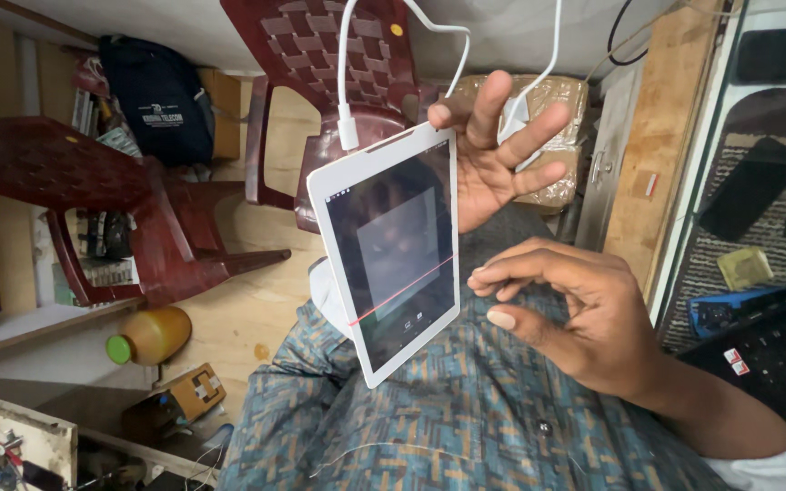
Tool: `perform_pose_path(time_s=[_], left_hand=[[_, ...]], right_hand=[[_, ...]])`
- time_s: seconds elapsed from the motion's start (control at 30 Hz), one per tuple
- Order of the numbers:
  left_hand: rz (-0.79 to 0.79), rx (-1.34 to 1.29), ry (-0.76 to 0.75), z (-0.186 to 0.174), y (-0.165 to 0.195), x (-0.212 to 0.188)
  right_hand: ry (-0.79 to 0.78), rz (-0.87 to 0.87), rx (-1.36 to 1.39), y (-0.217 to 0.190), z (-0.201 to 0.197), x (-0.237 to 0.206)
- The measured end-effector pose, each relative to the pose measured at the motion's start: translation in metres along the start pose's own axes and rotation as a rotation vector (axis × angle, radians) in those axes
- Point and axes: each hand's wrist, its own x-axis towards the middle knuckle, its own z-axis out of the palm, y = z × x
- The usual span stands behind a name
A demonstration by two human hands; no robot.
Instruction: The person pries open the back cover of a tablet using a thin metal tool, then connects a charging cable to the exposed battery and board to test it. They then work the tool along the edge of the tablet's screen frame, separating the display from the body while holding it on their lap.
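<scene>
A white tablet [391, 250] with a dark screen and a thin red line across it is tilted in front of my patterned shirt [429, 418]. A white cable [347, 82] is plugged into its top edge. My left hand [498, 155] is behind the tablet's upper right corner, palm towards me and fingers spread, propping it with the thumb at the top edge. My right hand [561, 314] comes in from the lower right. Its fingers are curled, with the tips just beside the tablet's right edge, and it holds nothing.
Two maroon plastic chairs [93, 200] stand on the wooden floor, with a dark backpack [161, 95] behind them. A yellow jug with a green cap [149, 335] and a small cardboard box [195, 391] lie lower left. A taped parcel [557, 118] and a glass counter [757, 209] are on the right.
</scene>
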Motion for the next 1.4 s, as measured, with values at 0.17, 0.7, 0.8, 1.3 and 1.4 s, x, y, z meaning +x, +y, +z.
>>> perform_pose_path(time_s=[0.17,0.7,0.8,1.3,1.4], left_hand=[[0.013,0.006,0.017,0.006,-0.002,0.0],[0.057,0.031,0.06,0.014,0.004,-0.026],[0.06,0.032,0.072,0.015,0.0,-0.024],[0.076,0.047,0.119,0.018,0.001,-0.027],[0.081,0.053,0.14,0.02,0.001,-0.031]], right_hand=[[-0.004,-0.012,-0.027,0.001,-0.002,-0.002],[-0.533,-0.184,-0.52,0.014,0.03,-0.005],[-0.511,-0.191,-0.48,0.014,0.03,-0.006],[-0.287,-0.228,-0.491,0.013,0.019,-0.019],[-0.244,-0.235,-0.501,0.008,0.016,-0.021]])
